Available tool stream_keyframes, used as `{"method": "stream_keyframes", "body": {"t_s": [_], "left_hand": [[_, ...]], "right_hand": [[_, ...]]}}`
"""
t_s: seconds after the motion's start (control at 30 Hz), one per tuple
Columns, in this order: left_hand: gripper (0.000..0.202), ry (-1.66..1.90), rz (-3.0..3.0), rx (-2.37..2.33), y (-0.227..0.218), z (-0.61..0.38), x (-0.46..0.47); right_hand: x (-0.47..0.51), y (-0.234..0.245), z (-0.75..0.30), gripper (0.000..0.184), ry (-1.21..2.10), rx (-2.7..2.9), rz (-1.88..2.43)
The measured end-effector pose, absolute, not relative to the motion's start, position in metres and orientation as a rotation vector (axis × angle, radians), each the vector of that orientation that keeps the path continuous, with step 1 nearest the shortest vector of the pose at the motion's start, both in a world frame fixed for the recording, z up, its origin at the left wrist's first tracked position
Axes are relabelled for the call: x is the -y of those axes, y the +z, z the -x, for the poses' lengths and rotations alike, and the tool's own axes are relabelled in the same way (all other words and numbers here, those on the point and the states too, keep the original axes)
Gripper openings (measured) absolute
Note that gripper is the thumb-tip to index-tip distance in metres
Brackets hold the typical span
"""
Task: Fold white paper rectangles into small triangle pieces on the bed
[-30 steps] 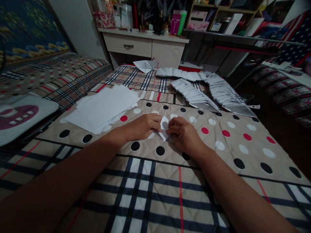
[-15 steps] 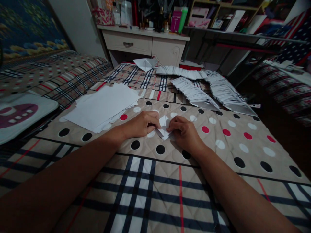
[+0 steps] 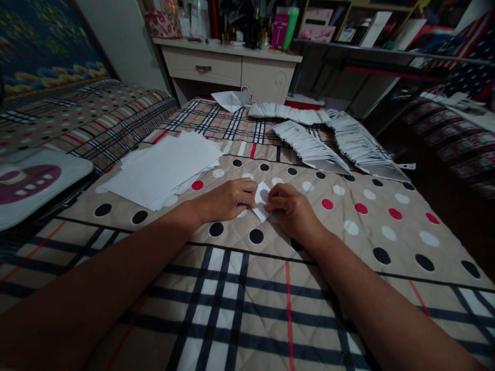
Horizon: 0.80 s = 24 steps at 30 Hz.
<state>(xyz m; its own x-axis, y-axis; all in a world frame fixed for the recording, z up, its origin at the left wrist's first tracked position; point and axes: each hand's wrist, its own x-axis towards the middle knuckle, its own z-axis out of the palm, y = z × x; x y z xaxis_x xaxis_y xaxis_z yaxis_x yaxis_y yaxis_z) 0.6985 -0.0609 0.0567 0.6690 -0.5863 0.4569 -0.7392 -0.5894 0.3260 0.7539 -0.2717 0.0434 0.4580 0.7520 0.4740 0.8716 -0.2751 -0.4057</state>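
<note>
A small folded piece of white paper (image 3: 262, 198) lies on the patterned bedspread, between my two hands. My left hand (image 3: 234, 198) grips its left edge with the fingers bent together. On the opposite side, my right hand (image 3: 288, 205) pinches the right edge between thumb and fingers. The fingertips hide parts of both edges. To the left of my left hand lies a loose stack of flat white sheets (image 3: 166, 167), its edges uneven.
Beyond my hands, long rows of folded papers (image 3: 359, 141) curve across the bed, with a shorter row (image 3: 307, 146) inside the curve. A paper boat shape (image 3: 231, 100) sits at the far edge. A white dresser (image 3: 201, 67) stands behind. At left is a white board (image 3: 38, 180).
My left hand has shifted slightly to the right along the paper's left edge, and the paper's left flap now shows less. My right hand stays nearly in place.
</note>
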Motion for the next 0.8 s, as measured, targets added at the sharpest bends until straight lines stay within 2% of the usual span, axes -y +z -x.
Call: {"method": "stream_keyframes", "body": {"t_s": [0.27, 0.33, 0.43, 0.67, 0.73, 0.8], "left_hand": [[0.025, 0.379, -2.424, 1.077, 0.061, -0.694, 0.064], [0.023, 0.362, -2.401, 1.027, 0.062, -0.692, 0.065], [0.015, 0.353, -2.353, 0.868, 0.061, -0.691, 0.068], [0.007, 0.326, -2.278, 0.432, 0.049, -0.697, 0.075], [0.021, 0.380, -2.301, 0.339, 0.047, -0.697, 0.075], [0.043, 0.399, -2.347, 0.225, 0.046, -0.697, 0.074]], "right_hand": [[0.272, 0.059, -0.742, 0.017, -0.093, 1.276, 2.125], [0.270, 0.060, -0.740, 0.020, -0.079, 1.211, 2.146], [0.268, 0.056, -0.742, 0.026, -0.081, 1.081, 2.187], [0.265, 0.048, -0.744, 0.017, -0.070, 0.916, 2.249], [0.265, 0.046, -0.743, 0.021, -0.168, 0.899, 2.254], [0.266, 0.045, -0.742, 0.034, -0.232, 0.869, 2.269]]}}
